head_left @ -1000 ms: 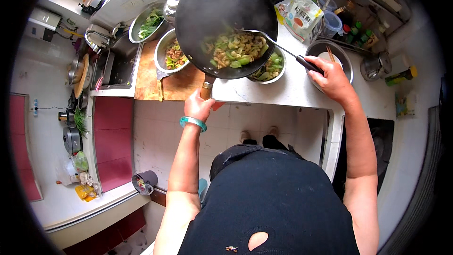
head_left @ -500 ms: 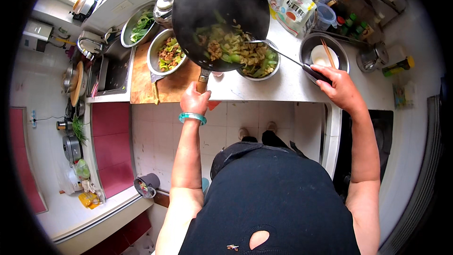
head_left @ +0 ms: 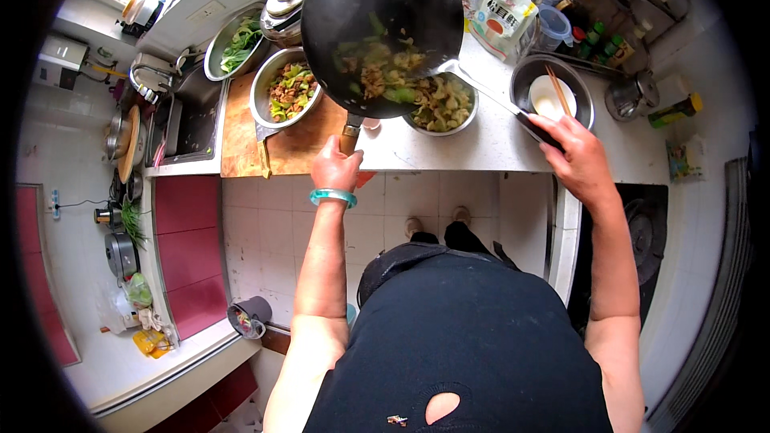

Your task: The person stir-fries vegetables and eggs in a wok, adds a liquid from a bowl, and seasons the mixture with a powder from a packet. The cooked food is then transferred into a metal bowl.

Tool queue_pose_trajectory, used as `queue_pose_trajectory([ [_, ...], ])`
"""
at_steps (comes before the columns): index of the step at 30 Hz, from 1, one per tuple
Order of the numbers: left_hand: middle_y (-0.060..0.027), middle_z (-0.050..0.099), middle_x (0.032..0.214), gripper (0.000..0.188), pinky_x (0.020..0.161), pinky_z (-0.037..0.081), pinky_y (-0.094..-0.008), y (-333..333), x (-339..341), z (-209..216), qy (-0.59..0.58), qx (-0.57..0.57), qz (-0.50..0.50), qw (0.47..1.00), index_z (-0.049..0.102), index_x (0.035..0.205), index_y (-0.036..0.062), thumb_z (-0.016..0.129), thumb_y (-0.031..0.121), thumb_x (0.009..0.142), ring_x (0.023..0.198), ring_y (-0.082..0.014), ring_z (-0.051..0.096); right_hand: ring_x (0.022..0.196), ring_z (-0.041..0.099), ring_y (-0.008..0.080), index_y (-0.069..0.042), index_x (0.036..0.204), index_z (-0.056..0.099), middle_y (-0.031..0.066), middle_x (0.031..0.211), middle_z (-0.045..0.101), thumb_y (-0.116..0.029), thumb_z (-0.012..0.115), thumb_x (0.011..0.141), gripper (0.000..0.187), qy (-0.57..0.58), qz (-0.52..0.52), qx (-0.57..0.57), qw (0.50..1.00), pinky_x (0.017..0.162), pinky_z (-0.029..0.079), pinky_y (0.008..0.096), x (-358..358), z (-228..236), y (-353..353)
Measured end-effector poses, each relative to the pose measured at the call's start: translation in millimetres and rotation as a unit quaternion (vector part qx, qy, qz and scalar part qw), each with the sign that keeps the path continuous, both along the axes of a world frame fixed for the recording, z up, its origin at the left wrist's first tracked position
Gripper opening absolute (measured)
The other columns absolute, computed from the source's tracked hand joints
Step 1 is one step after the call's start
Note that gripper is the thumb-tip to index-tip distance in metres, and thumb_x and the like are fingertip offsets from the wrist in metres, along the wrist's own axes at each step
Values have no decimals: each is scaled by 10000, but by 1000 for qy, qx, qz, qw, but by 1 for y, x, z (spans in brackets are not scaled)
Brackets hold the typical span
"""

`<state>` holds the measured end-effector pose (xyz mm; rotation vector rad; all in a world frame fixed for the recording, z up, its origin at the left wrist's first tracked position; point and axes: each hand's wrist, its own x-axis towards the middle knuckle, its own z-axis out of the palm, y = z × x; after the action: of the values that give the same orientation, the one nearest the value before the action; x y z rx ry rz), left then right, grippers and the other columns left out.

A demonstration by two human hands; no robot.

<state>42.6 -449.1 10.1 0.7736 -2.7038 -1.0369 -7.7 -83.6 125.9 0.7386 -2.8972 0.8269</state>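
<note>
My left hand [head_left: 334, 167] is closed round the wooden handle of a black wok [head_left: 377, 0], which is tilted to the right and steaming. Cooked greens with bits of meat [head_left: 381, 72] lie at the wok's lower side. Under its right rim stands a metal bowl [head_left: 473, 116] holding more of the same food [head_left: 443, 104]. My right hand [head_left: 579, 156] grips the dark handle of a spatula [head_left: 489, 92]; its metal head reaches to the wok's right edge above that bowl, blurred there.
Left of the wok, a metal bowl of meat and green pepper [head_left: 290, 95] stands on a wooden board [head_left: 241, 140] beside a knife [head_left: 263, 152]. A bowl of leafy greens [head_left: 239, 44] and the sink [head_left: 200, 112] lie farther left. A pot with a white bowl and chopsticks [head_left: 592, 88] stands at the right.
The wok has shifted slightly right. More food lies in the metal bowl and less in the wok. The spatula head has moved a little right, away from the wok's middle.
</note>
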Motion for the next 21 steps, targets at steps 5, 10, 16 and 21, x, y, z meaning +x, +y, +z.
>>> queue_pose_trajectory([
  [5, -48, 641, 695, 245, 587, 484, -294, -1, -4, -2, 9, 0, -12, 1000, 623, 896, 54, 690, 153, 682, 594, -136, 602, 747, 584, 279, -184, 1199, 585, 103, 826, 526, -50, 601, 785, 436, -17, -5, -11, 1000, 666, 476, 379, 0, -28, -19],
  [10, -100, 589, 642, 268, 631, 474, -401, -3, -4, -8, 20, 24, 3, 1000, 587, 854, 83, 690, 239, 662, 651, -299, 605, 734, 584, 282, -184, 1209, 573, 100, 817, 526, -32, 596, 787, 450, -32, -22, -6, 999, 658, 479, 388, 19, -38, -10],
  [16, -102, 604, 657, 265, 639, 480, -397, -6, -5, -8, 21, 27, 0, 999, 593, 857, 84, 691, 237, 665, 666, -302, 617, 730, 590, 273, -182, 1208, 579, 98, 818, 535, -15, 608, 777, 462, -38, -47, 12, 998, 663, 485, 383, 36, -35, 1],
  [21, -106, 607, 661, 258, 641, 480, -399, -6, -7, -4, 10, 9, 3, 1000, 590, 853, 79, 695, 226, 670, 669, -302, 619, 738, 587, 270, -167, 1208, 587, 101, 818, 537, -32, 607, 784, 445, -49, -59, 12, 997, 688, 488, 365, 35, -20, 11],
])
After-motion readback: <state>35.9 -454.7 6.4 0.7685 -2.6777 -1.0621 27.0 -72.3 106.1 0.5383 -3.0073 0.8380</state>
